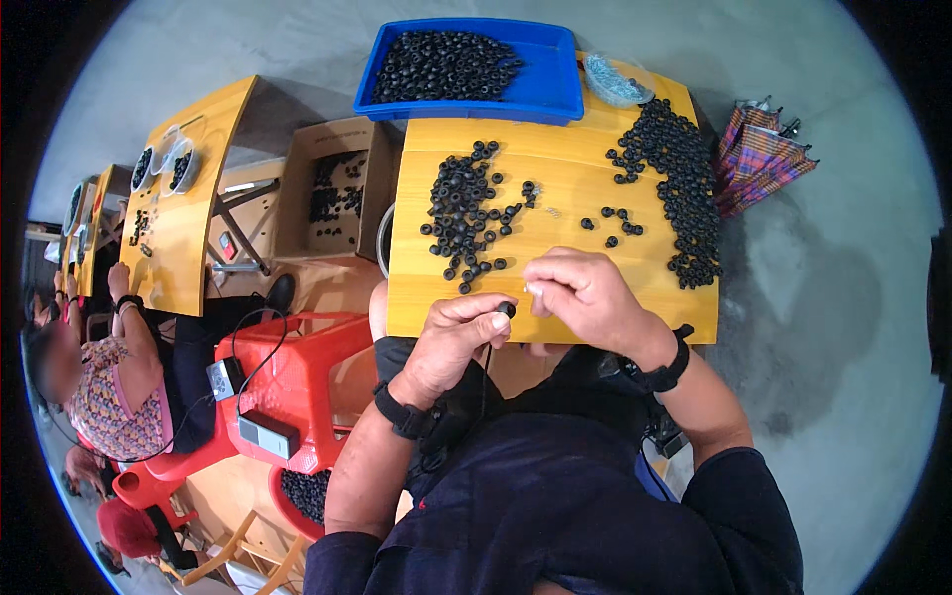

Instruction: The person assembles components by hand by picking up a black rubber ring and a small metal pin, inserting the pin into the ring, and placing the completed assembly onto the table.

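At the near edge of the yellow table, my left hand (451,342) pinches a small black ring-shaped part (507,308) between thumb and fingertips. Just to its right and slightly higher, my right hand (587,297) has thumb and forefinger pressed together, with a tiny pale spot at the tips too small to name. The two hands are close but apart. Beyond them on the tabletop lies a loose pile of black ring-shaped parts (459,203), with a few small shiny bits (552,211) beside it. Several more black parts (612,241) lie scattered above my right hand.
A large heap of black parts (684,188) covers the table's right side. At the far edge stand a blue tray (550,74) and a clear bowl (617,89) of small bluish pieces. A red stool (288,367) carries wired devices; co-workers sit left. A plaid umbrella (759,159) is at right.
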The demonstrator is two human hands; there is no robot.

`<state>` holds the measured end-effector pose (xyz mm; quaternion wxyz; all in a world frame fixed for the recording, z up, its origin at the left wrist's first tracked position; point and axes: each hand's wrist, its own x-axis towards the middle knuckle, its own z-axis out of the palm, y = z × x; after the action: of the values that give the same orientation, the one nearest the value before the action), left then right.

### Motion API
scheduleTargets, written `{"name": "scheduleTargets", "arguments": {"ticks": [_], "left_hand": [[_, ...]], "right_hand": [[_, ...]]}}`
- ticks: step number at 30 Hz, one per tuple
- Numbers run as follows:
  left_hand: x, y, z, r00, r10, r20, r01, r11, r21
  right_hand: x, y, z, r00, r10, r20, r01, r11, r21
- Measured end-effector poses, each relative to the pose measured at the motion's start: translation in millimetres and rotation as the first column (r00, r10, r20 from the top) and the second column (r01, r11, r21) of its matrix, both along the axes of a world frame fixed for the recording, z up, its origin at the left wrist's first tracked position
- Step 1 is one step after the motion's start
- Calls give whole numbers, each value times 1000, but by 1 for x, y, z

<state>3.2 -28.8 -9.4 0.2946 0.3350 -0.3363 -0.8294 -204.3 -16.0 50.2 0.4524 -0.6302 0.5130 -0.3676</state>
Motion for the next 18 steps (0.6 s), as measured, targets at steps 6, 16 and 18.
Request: {"name": "scheduleTargets", "arguments": {"ticks": [6, 16, 18], "left_hand": [[-4, 3, 4, 999, 7, -45, -10, 998, -68], [-4, 12, 3, 998, -24, -64, 19, 998, -67], [-3, 13, 3, 997, -27, -77, 24, 999, -42]], "right_hand": [[5, 12, 10, 997, 66, -51, -72, 987, -144], [6, 17, 12, 993, 107, -49, -112, 985, -129], [6, 18, 13, 990, 126, -62, -134, 980, -146]]}}
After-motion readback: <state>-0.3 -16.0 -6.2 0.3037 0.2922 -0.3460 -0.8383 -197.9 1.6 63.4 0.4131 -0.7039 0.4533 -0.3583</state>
